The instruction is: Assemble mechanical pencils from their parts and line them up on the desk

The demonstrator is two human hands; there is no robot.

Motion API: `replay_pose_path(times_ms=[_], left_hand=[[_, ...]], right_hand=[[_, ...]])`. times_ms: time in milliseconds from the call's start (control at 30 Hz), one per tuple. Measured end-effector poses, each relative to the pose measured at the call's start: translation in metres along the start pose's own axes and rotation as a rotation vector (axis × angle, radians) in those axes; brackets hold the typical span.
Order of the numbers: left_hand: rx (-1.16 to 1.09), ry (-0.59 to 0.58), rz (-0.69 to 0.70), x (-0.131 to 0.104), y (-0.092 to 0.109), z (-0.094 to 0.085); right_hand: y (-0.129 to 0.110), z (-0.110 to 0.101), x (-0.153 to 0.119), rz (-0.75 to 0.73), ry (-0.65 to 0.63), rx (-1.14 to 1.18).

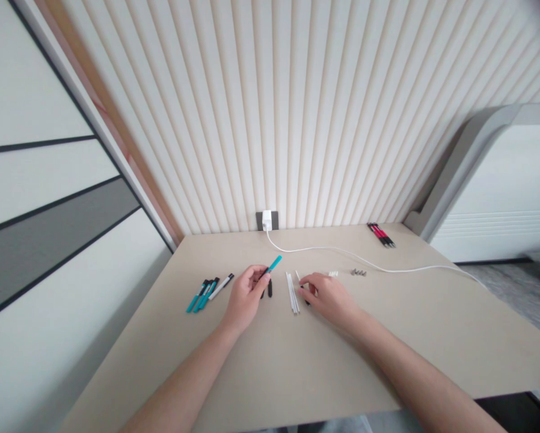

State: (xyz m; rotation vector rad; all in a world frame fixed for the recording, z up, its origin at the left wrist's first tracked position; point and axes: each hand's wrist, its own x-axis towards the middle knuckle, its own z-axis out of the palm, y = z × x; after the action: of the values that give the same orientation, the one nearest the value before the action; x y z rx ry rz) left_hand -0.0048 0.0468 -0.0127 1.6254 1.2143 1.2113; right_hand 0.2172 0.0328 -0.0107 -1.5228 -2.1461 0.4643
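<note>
My left hand [248,293] pinches a teal pen barrel [275,263], its teal end pointing up and to the right. Below its fingers lie black pieces [270,288], partly hidden by the hand. To the right, my right hand [322,291] has its thumb and forefinger closed around a thin white refill with a dark part [297,277]. Just left of that hand lie several white refills [291,294] side by side. Several teal and black barrels [203,294] and a white and black one [220,287] rest left of my left hand.
Small white pieces [333,273] and metal tips [358,272] lie beyond my right hand. Red and black pens [381,235] sit at the back right of the table [270,373]. A white cable [342,250] runs from a wall charger [267,220] across the table.
</note>
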Motion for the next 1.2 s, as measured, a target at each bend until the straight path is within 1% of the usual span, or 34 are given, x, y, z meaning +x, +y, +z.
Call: replay_pose_path(times_ms=[100,233,300,400,633,800,900,1067,1200], left_hand=[[0.227,0.027,0.133,0.002,-0.001,-0.005],[0.455,-0.046,0.281,0.003,-0.004,-0.010],[0.535,-0.089,0.324,0.004,-0.006,-0.011],[0.613,-0.123,0.340,0.007,-0.010,-0.015],[0.659,-0.107,0.324,0.011,-0.016,-0.021],[0.652,-0.116,0.312,0.011,-0.016,-0.021],[0.633,-0.106,0.317,0.011,-0.016,-0.022],[0.590,-0.090,0.319,0.011,-0.014,-0.023],[0.569,-0.088,0.319,0.010,-0.013,-0.023]], right_hand=[[0.000,0.001,-0.002,0.040,-0.047,-0.108],[-0.002,0.001,-0.004,0.065,-0.095,-0.176],[-0.004,0.000,-0.004,0.072,-0.121,-0.209],[-0.006,-0.002,-0.003,0.102,-0.146,-0.278],[-0.011,0.001,-0.005,0.148,-0.166,-0.361],[-0.015,0.007,-0.005,0.150,-0.155,-0.368],[-0.012,0.005,-0.004,0.156,-0.162,-0.349],[-0.004,-0.010,-0.002,0.042,-0.106,-0.234],[-0.002,-0.019,-0.002,-0.042,-0.067,-0.170]])
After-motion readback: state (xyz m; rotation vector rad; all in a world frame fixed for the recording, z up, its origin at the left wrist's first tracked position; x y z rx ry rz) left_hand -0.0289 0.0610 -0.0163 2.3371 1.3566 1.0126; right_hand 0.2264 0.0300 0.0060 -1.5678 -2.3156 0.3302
